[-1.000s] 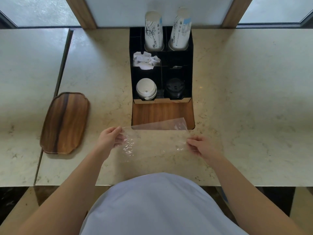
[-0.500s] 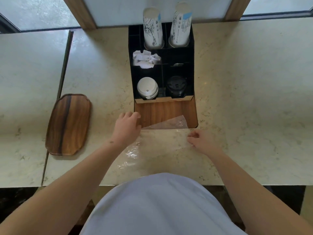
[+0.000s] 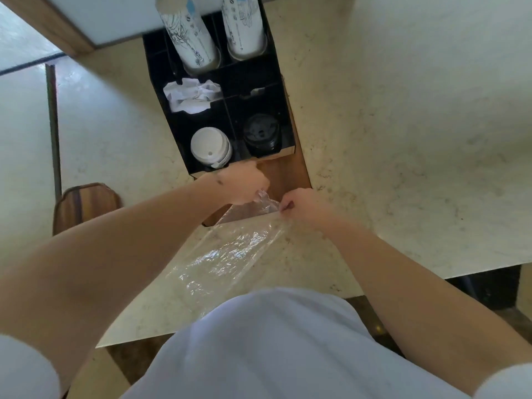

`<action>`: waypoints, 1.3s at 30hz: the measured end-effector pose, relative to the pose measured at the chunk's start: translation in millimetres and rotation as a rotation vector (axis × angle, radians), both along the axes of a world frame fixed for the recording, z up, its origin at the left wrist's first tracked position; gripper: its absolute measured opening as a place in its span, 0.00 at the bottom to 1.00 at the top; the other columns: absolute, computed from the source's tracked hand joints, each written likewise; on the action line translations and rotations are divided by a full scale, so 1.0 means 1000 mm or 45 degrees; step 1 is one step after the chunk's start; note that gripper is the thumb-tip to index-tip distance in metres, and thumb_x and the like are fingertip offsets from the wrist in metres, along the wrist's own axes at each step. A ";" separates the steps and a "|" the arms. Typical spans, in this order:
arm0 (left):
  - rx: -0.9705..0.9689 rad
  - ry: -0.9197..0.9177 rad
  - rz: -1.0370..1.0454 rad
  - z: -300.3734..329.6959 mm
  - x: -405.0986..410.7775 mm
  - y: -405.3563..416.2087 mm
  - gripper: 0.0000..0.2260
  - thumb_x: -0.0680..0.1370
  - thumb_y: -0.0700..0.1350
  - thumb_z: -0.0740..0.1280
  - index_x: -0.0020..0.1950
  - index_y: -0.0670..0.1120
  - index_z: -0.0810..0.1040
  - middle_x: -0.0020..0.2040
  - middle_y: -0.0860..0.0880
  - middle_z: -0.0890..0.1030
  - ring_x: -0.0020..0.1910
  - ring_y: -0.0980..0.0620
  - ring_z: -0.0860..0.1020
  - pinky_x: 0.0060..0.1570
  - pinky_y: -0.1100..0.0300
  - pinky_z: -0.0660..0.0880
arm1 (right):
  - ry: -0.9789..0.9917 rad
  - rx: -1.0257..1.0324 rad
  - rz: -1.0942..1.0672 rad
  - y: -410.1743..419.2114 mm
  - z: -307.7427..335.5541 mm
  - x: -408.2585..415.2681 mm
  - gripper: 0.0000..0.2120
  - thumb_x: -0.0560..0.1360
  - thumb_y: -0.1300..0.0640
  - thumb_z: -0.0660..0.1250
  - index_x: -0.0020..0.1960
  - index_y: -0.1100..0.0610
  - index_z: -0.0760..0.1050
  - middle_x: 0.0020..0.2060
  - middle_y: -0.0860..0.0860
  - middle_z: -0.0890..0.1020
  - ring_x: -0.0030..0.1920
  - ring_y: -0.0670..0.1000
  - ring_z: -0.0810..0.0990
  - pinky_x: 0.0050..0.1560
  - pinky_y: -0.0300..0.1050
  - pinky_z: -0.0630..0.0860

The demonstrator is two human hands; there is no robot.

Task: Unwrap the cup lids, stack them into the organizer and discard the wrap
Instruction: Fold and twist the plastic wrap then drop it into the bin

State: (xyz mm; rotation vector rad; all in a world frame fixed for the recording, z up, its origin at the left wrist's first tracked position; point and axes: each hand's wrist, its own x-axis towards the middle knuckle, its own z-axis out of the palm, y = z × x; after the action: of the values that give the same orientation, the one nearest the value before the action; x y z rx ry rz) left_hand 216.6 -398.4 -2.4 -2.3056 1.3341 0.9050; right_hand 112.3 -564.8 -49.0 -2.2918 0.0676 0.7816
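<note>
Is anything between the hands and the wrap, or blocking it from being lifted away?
Nothing visible. Both the left hand and right hand already pinch the wrap at its far end; the rest lies loose on the counter with nothing on it.

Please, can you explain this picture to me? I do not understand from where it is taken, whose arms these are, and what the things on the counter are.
A camera worn on a person's head looks down at that person's own arms. On the marble counter stands a black organizer holding paper cups, crumpled napkins, white lids and black lids. A wooden tray lies at the left. The left hand and the right hand both pinch one end of the empty clear plastic wrap, which trails over the counter towards the person.
</note>
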 end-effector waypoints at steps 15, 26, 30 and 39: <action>-0.521 0.310 0.914 -0.024 0.014 0.004 0.11 0.82 0.49 0.64 0.52 0.46 0.85 0.46 0.52 0.82 0.41 0.59 0.77 0.38 0.65 0.69 | 0.121 0.111 -0.152 -0.053 0.004 0.020 0.05 0.75 0.54 0.73 0.42 0.53 0.83 0.37 0.47 0.83 0.38 0.46 0.81 0.39 0.41 0.75; -0.879 0.408 1.202 0.015 0.037 -0.100 0.08 0.81 0.43 0.65 0.50 0.43 0.83 0.42 0.47 0.85 0.41 0.52 0.84 0.39 0.61 0.80 | -0.223 -0.443 -0.029 -0.169 0.069 0.097 0.06 0.75 0.59 0.71 0.51 0.54 0.84 0.50 0.55 0.85 0.53 0.58 0.80 0.54 0.48 0.76; -0.800 0.552 1.280 0.025 0.051 -0.135 0.06 0.81 0.39 0.65 0.51 0.42 0.82 0.43 0.43 0.86 0.41 0.48 0.85 0.43 0.58 0.84 | -0.195 -0.515 0.125 -0.198 0.082 0.120 0.06 0.75 0.59 0.72 0.51 0.53 0.84 0.50 0.55 0.85 0.51 0.57 0.79 0.51 0.46 0.74; -0.421 0.206 0.848 0.009 0.053 -0.159 0.12 0.83 0.38 0.58 0.60 0.38 0.79 0.54 0.40 0.83 0.51 0.41 0.82 0.54 0.45 0.80 | -0.153 -0.451 0.121 -0.204 0.050 0.111 0.09 0.78 0.61 0.66 0.53 0.53 0.83 0.52 0.52 0.84 0.56 0.56 0.79 0.52 0.45 0.74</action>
State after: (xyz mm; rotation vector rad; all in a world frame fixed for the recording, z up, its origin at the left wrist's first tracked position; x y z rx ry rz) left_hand 270.0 -557.8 6.2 -3.0772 0.8029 1.1440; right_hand 223.5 -768.4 0.7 -2.6898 0.0455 0.7234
